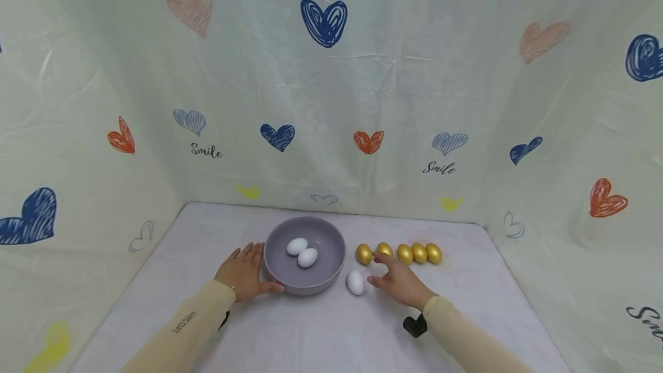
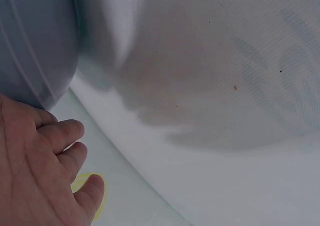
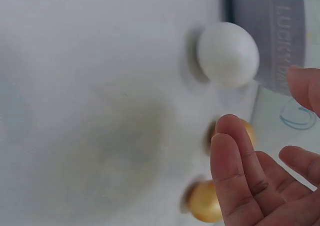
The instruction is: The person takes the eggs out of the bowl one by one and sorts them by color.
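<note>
A purple-grey bowl [image 1: 304, 289] stands on the table with two white eggs inside, one white egg [image 1: 297, 246] touching the other [image 1: 308, 257]. My left hand [image 1: 246, 272] rests against the bowl's left side, fingers extended and thumb along its front. Just right of the bowl, a third white egg [image 1: 355, 282] lies on the table. Beside it is my right hand [image 1: 401, 284], thumb and fingers spread apart and holding nothing. In the right wrist view this white egg [image 3: 229, 54] sits clear of the fingertips [image 3: 225, 148].
Several golden eggs form a row behind my right hand, from the leftmost golden egg [image 1: 364, 254] to the rightmost golden egg [image 1: 434, 254]. A pale cloth covers the table [image 1: 321, 338]. Behind it hangs a heart-printed curtain [image 1: 393, 85].
</note>
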Motion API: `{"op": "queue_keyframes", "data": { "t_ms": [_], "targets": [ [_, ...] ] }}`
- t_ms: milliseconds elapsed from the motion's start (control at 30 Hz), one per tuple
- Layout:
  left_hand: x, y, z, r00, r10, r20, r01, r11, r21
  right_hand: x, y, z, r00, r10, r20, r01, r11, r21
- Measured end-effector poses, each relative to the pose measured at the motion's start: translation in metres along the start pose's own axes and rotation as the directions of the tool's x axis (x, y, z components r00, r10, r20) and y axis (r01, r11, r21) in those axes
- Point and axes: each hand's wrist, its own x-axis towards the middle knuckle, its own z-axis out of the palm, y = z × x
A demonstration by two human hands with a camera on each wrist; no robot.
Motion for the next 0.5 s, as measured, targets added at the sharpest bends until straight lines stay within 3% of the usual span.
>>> {"op": "queue_keyframes", "data": {
  "t_ms": [267, 500],
  "targets": [
    [0.002, -0.002, 0.002, 1.000, 0.002, -0.013, -0.002, 1.000, -0.006, 0.018, -0.028, -0.020, 0.998, -0.054, -0.014, 0.053, 0.998, -0.034],
    [0.002, -0.001, 0.003, 1.000, 0.008, -0.014, -0.008, 1.000, -0.001, 0.042, -0.069, -0.028, 0.983, -0.140, 0.123, 0.146, 0.988, -0.041]
  ]
}}
